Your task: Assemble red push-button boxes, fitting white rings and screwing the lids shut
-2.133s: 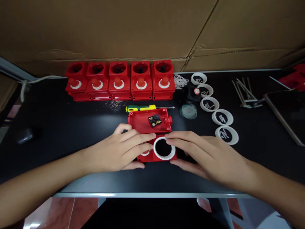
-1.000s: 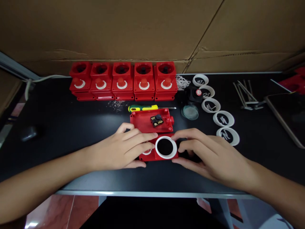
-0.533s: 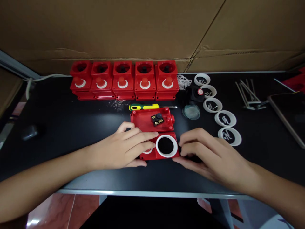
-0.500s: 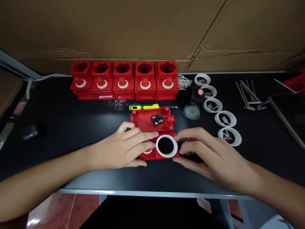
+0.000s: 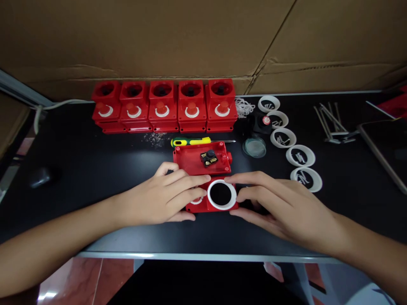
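Observation:
A red plastic cover [image 5: 202, 206] lies on the black table in front of me, with a white ring [image 5: 211, 205] around its dark round opening. My left hand [image 5: 171, 192] grips the cover's left part; its fingers partly hide a smaller white ring [image 5: 197, 201] there. From the right, my right hand [image 5: 276, 203] curls its fingers against the large ring's rim, its thumb by the cover's lower right corner. Just behind lies an open red box base [image 5: 190, 160], holding a black switch block [image 5: 209, 158] with brass-coloured contacts.
Several red housings [image 5: 163, 106] with red buttons stand along the cardboard wall. A yellow-green screwdriver [image 5: 190, 141] lies behind the base. To the right are clear discs [image 5: 255, 147], white cups [image 5: 300, 156] of screws, metal rods [image 5: 333, 120] and a dark flat device [image 5: 386, 144].
My right index finger has moved left along the top of the large white ring. My left hand keeps its place on the cover. The whole view has shifted slightly.

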`<state>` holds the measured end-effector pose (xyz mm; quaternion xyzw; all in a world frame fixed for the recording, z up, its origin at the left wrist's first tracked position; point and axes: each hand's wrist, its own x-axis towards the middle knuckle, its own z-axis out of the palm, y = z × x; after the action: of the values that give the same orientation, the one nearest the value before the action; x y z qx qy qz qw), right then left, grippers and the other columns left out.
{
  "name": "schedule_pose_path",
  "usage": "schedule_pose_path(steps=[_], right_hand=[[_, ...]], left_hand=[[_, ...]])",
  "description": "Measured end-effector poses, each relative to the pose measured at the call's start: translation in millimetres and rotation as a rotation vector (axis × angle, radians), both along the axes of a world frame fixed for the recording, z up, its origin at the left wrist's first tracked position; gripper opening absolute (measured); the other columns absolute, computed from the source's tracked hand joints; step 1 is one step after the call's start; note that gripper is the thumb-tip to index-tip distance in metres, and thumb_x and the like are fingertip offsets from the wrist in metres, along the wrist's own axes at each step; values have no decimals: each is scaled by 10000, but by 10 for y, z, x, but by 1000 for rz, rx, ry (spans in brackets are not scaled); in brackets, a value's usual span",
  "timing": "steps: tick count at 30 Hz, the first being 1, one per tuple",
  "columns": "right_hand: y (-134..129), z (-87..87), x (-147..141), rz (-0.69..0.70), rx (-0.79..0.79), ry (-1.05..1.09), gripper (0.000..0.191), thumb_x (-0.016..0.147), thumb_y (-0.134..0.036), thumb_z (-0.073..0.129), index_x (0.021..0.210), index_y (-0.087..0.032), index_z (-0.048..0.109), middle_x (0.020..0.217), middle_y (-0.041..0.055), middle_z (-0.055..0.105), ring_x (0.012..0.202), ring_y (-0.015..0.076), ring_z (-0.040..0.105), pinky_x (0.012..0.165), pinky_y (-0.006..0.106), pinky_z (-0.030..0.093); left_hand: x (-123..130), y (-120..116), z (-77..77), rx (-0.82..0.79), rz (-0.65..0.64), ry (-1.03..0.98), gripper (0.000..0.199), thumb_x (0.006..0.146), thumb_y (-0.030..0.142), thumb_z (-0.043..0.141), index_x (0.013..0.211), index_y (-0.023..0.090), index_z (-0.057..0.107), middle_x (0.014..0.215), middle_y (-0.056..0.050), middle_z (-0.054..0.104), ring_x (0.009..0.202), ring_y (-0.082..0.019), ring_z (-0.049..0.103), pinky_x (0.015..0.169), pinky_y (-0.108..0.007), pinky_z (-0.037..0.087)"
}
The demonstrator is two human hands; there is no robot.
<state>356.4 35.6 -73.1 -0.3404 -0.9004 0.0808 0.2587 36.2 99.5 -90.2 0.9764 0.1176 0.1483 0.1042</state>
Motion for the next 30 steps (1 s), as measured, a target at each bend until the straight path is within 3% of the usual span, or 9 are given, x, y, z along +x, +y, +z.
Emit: schedule_pose_path(steps=[5, 8, 12, 15, 17, 22, 26, 30], right_hand=[[-1, 22, 3, -1, -11, -3, 159, 1077, -280, 697, 1165, -166, 630, 1345, 88, 746, 1072, 76, 749, 751, 172, 562], [4, 34, 3, -6, -22, 0, 161, 1084, -285, 687, 1173, -164, 630, 1343, 94, 743, 969, 53, 727, 691, 166, 529], [5, 25, 0, -15, -23, 4, 156, 1093, -293, 672, 1163, -164, 618, 1175, 48, 739, 803, 32, 650, 640, 166, 493], [-6, -1, -11, -27, 1, 24, 146, 1086, -257, 677, 1142, -160, 584, 1068, 31, 697, 782, 32, 636, 617, 150, 482], [-17, -17, -18, -52, 4, 49, 160, 1085, -255, 677, 1155, -157, 572, 1118, 52, 696, 784, 29, 641, 650, 137, 522], [-40, -32, -26, -54, -99, 18, 264, 1129, -286, 606, 1344, -135, 576, 1491, 132, 702, 656, -9, 602, 629, 145, 558], [-38, -28, -28, -47, -131, -41, 320, 1156, -286, 542, 1446, -152, 571, 1477, 94, 736, 655, 11, 658, 606, 164, 562], [-26, -17, -25, -32, -73, -48, 325, 1145, -286, 563, 1441, -154, 584, 1446, 82, 749, 879, 49, 775, 689, 170, 607]], left_hand=[[0, 7, -10, 4, -5, 2, 390, 1156, 417, 715, 1409, 143, 602, 1504, -212, 749, 1148, -316, 743, 1059, -506, 471], [0, 7, -9, 1, 0, 11, 382, 1165, 420, 700, 1422, 157, 597, 1498, -210, 756, 1148, -316, 748, 1066, -508, 474], [2, 0, 4, -8, 7, 18, 402, 1141, 409, 746, 1424, 162, 602, 1507, -208, 753, 1156, -313, 749, 1090, -504, 466], [3, -2, 8, -3, 13, 16, 426, 1106, 400, 800, 1407, 161, 617, 1505, -206, 753, 1154, -313, 749, 1087, -498, 471], [2, 1, 5, 2, 7, 10, 426, 1105, 403, 799, 1404, 160, 616, 1506, -210, 750, 1155, -317, 746, 1083, -501, 476], [6, 7, -1, 4, 3, -1, 388, 1136, 384, 753, 1406, 154, 597, 1505, -214, 748, 1183, -322, 742, 1085, -507, 470], [6, 6, -4, -7, 6, -4, 381, 1140, 385, 749, 1410, 162, 599, 1512, -211, 747, 1181, -319, 749, 1089, -506, 466], [-3, 6, -18, -6, -2, -3, 396, 1138, 385, 747, 1422, 152, 598, 1521, -222, 739, 1176, -323, 748, 1095, -513, 467]])
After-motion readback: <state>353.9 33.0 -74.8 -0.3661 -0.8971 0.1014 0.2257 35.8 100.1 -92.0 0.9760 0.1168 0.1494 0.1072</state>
